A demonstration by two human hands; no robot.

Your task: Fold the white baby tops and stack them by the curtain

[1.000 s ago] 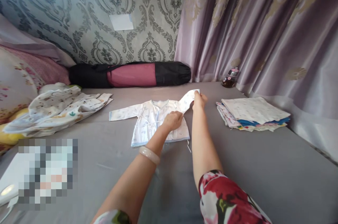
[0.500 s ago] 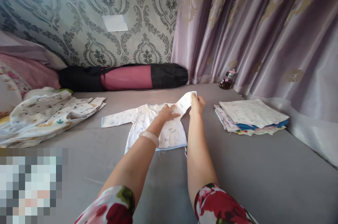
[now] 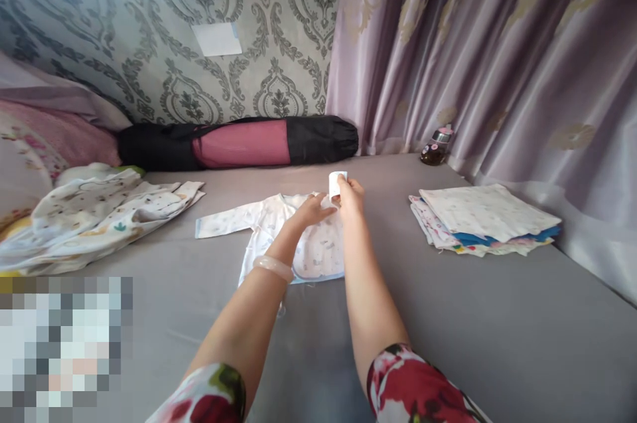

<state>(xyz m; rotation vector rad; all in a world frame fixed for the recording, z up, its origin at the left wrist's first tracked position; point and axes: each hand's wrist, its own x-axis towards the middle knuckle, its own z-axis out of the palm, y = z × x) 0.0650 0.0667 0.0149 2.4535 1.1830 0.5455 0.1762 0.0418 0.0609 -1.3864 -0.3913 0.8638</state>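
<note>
A small white baby shirt [image 3: 279, 230] with a faint print lies flat on the grey bed sheet [image 3: 448, 317], its left sleeve stretched out to the left. My right hand [image 3: 350, 194] pinches the cuff of the right sleeve [image 3: 336, 184] and holds it lifted over the shirt's shoulder. Fingers flat, my left hand [image 3: 312, 209] presses on the shirt's chest just beside the right hand. A pale bangle sits on my left wrist.
A stack of folded cloths [image 3: 485, 218] lies at the right. Loose printed baby clothes [image 3: 94, 214] are heaped at the left by pillows. A black and pink rolled bag [image 3: 239, 143] lies along the wall. A small bottle [image 3: 434, 146] stands by the curtain.
My right hand has brought the right sleeve from its outstretched spot inward over the shirt. My left hand slid up from the shirt's lower side to the chest.
</note>
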